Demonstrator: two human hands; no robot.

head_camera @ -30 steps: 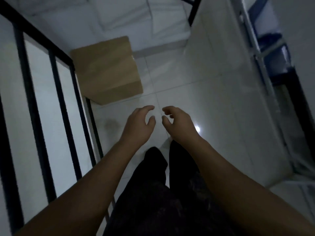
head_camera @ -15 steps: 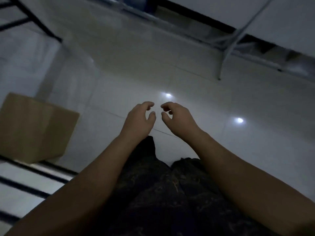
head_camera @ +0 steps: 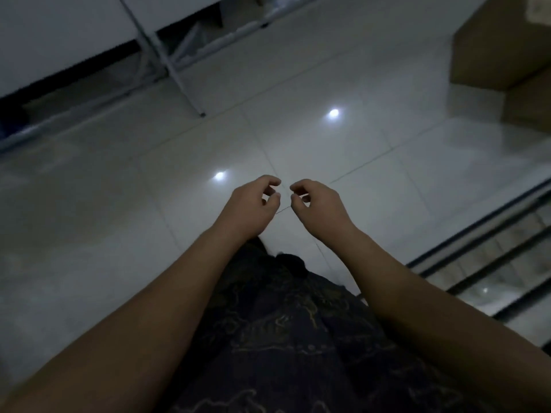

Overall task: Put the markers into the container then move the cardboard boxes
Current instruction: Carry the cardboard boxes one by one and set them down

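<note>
My left hand [head_camera: 250, 205] and my right hand [head_camera: 317, 205] hover side by side in front of me above the pale tiled floor, fingers loosely curled, holding nothing. Brown cardboard boxes [head_camera: 504, 46] stand stacked on the floor at the far upper right, well away from both hands. No markers and no container are in view.
A white metal rack [head_camera: 179, 61] with slanted legs runs along the upper left. A black railing [head_camera: 489, 263] crosses the lower right. Two ceiling lights reflect on the glossy floor tiles [head_camera: 298, 138] between the rack and the boxes. My dark patterned clothing fills the bottom centre.
The view has swung round: the box and railing seen on the left have left that side, and boxes and a railing now lie on the right. Both hands stay close together, empty.
</note>
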